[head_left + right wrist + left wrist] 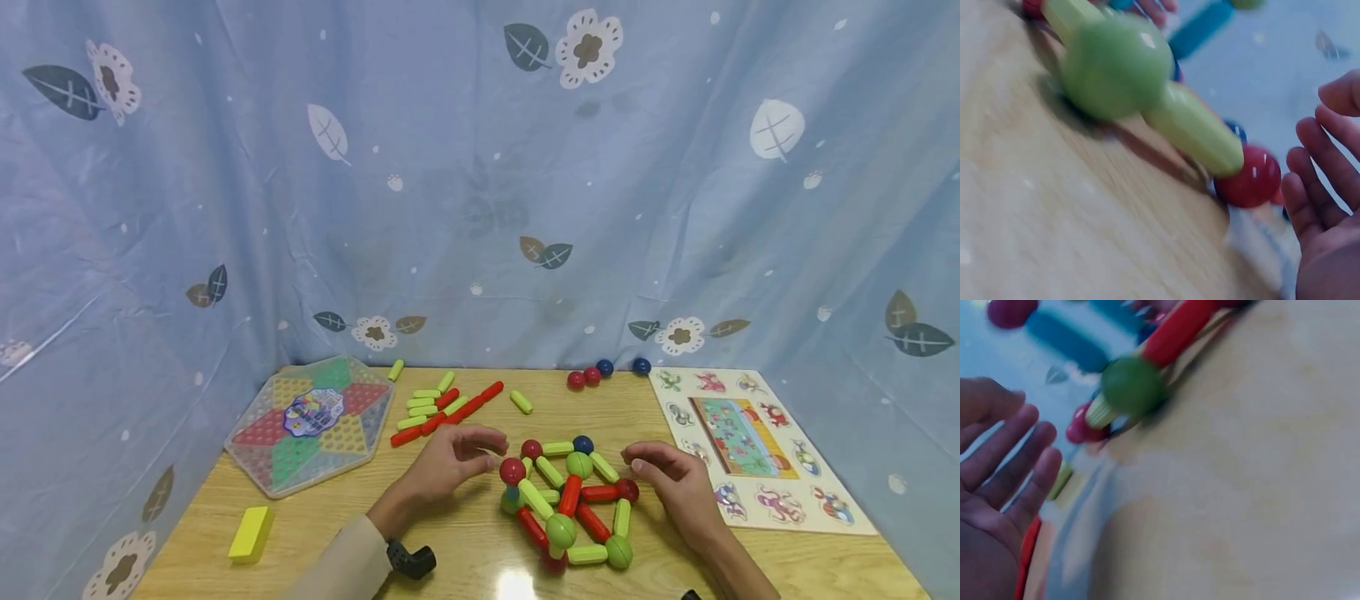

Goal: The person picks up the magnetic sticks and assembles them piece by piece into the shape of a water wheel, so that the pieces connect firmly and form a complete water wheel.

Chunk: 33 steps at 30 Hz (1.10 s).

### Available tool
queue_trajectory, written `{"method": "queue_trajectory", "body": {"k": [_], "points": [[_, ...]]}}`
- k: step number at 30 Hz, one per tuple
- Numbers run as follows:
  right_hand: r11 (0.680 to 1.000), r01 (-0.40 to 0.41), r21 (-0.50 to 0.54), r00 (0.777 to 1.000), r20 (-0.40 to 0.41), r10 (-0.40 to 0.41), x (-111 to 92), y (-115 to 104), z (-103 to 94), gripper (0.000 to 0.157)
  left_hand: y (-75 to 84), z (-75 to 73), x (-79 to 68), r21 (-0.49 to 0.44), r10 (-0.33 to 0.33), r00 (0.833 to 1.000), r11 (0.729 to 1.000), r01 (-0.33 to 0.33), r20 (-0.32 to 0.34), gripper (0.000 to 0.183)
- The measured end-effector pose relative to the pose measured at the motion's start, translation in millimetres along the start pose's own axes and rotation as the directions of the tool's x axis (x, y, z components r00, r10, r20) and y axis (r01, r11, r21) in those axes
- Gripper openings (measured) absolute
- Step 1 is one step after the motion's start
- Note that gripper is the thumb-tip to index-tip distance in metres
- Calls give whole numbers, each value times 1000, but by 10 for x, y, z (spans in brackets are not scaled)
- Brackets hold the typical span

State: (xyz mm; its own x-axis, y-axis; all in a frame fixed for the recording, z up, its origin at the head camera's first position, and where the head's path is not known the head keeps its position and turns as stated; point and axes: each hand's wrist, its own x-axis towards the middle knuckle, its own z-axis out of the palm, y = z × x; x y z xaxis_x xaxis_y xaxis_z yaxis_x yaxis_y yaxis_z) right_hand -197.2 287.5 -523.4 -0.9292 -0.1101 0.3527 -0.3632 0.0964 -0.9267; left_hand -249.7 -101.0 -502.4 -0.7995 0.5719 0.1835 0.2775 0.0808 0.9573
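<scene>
A framework of toy rods and balls stands on the table between both hands in the head view. Its rods, such as the red rod (569, 496), join green, red and blue balls; one green ball (561, 531) sits raised toward the front. To its left is my left hand (452, 462), holding nothing, fingers loosely bent beside the raised red ball (512, 472). My right hand (678, 487) is at the right side, likewise holding nothing, near another red ball (1249, 177). The right wrist view shows those fingers apart from that ball.
Loose yellow-green and red rods (447, 415) lie behind the left hand. Red and blue balls (604, 367) rest at the back edge. A hexagonal game board (255, 467) and a yellow block (251, 535) are on the left, a picture puzzle board (813, 515) on the right. Curtains surround the table.
</scene>
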Motion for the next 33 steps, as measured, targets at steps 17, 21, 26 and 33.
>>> {"method": "queue_trajectory", "body": {"k": [17, 21, 26, 33], "points": [[994, -89, -66, 995, 41, 92, 90, 161, -110, 22, -174, -83, 1046, 461, -2, 1000, 887, 14, -26, 42], [993, -91, -71, 994, 48, 94, 87, 157, -91, 22, -159, 17, 1065, 652, -12, 1000, 758, 7, 3, 35], [988, -118, -95, 992, 31, 121, 94, 158, -92, 22, -100, 102, 992, 730, 3, 998, 682, 44, -62, 21], [984, -137, -116, 990, 25, 141, 95, 145, -92, 22, 279, 105, 679, 147, -134, 972, 975, 164, -195, 26]]}}
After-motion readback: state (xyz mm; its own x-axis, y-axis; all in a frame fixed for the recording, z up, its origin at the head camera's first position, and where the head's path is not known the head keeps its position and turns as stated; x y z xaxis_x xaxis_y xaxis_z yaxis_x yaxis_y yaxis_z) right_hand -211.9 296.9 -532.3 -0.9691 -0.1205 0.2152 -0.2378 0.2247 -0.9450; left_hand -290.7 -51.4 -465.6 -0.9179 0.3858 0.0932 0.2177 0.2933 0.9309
